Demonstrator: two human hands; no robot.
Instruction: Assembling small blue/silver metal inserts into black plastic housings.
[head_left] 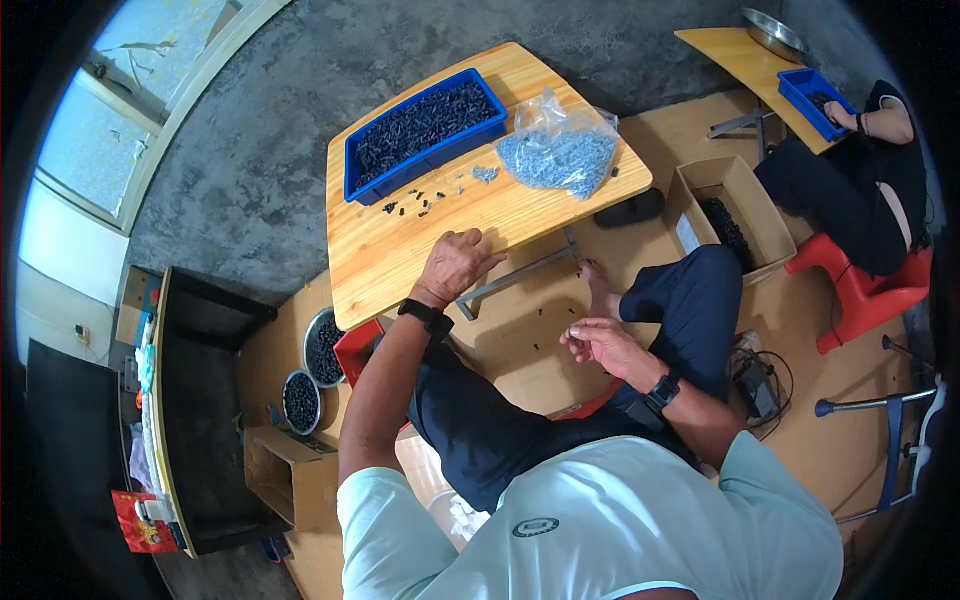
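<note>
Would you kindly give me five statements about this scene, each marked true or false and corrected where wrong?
1. The near table bears a blue tray of dark pieces. True.
2. The left hand is inside the tray. False: it is at the table's near edge.
3. The clear bag lies left of the tray. False: it lies right of it.
4. The right hand is off the table. True.
5. A co-worker sits on a red stool. True.

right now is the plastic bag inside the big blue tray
No, the plastic bag lies on the wooden table, to the right of the big blue tray.
</note>
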